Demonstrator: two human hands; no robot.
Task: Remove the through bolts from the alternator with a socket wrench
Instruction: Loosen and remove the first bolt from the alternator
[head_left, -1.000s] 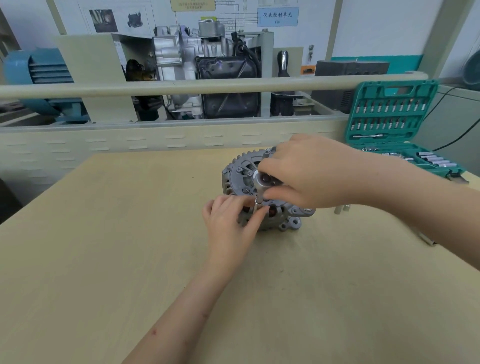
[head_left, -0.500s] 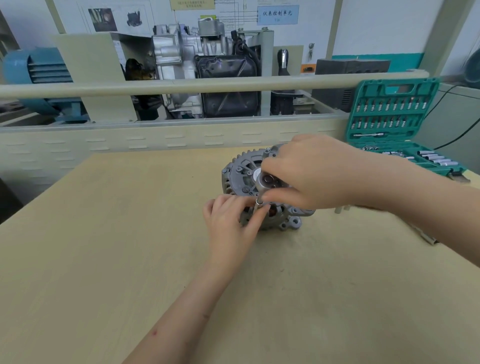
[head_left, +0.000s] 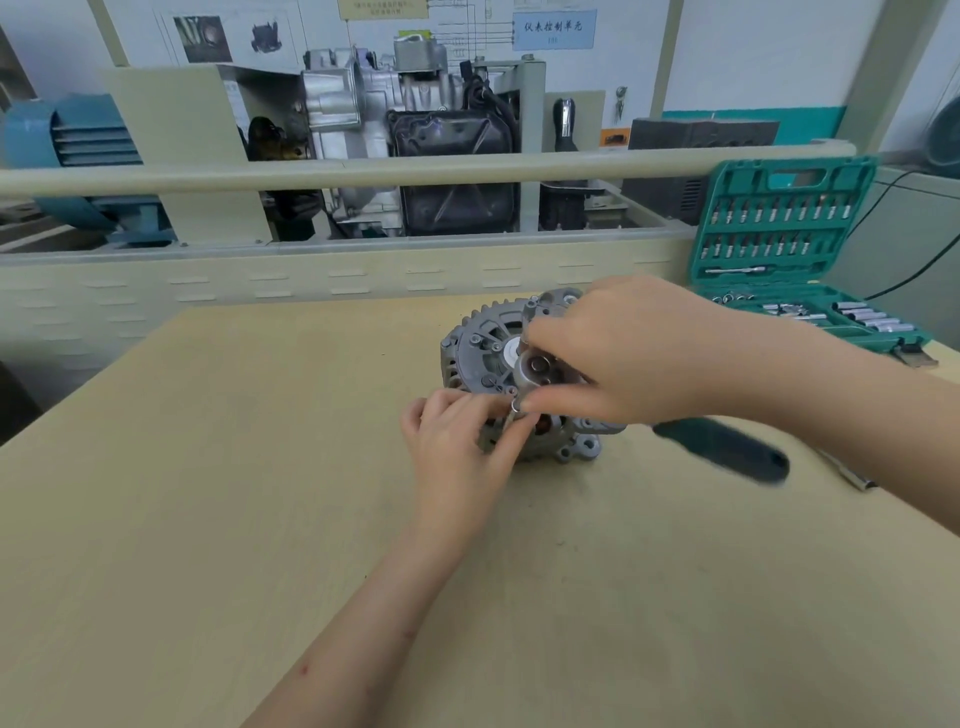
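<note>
The grey alternator (head_left: 475, 345) stands on the wooden table (head_left: 208, 493), pulley face toward me. My right hand (head_left: 628, 348) grips the silver head of the socket wrench (head_left: 532, 366) over the alternator's front. The wrench's dark green handle (head_left: 722, 452) sticks out to the right under my forearm and is blurred. My left hand (head_left: 457, 441) rests against the alternator's lower front, and its fingertips pinch the small socket (head_left: 514, 408) below the wrench head. The bolt under the socket is hidden.
An open green socket set case (head_left: 779, 234) sits at the table's back right, with several loose sockets in its tray. A small metal piece (head_left: 852, 475) lies on the table under my right forearm. A beige rail (head_left: 363, 169) and an engine display stand behind the table.
The wrench's dark handle has swung out into view below my right forearm. Both hands stay at the alternator's front.
</note>
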